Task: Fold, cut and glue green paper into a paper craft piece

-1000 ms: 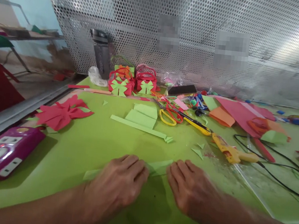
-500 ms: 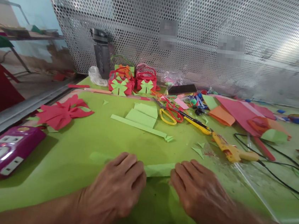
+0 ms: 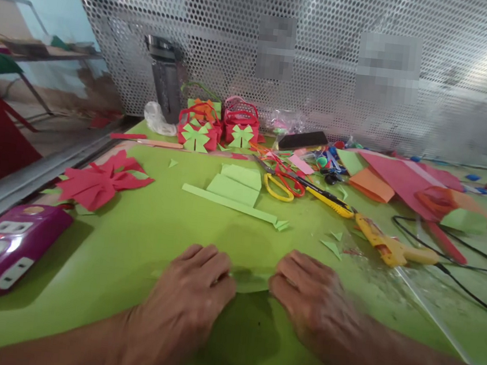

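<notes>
Left hand point(image 3: 197, 294) and right hand point(image 3: 312, 300) are pinching a green strip point(image 3: 252, 283), near middle of worktop point(image 3: 128, 246), apparently folding it; next move is probably calling for even pressure along its length.

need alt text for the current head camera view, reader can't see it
A person's left hand and right hand hold a light green paper strip at a green table. Beyond them lie scissors, a yellow cutter and a yellow glue gun; farther back, small red baskets with green bows and a dark bottle stand before a perforated metal panel.
</notes>
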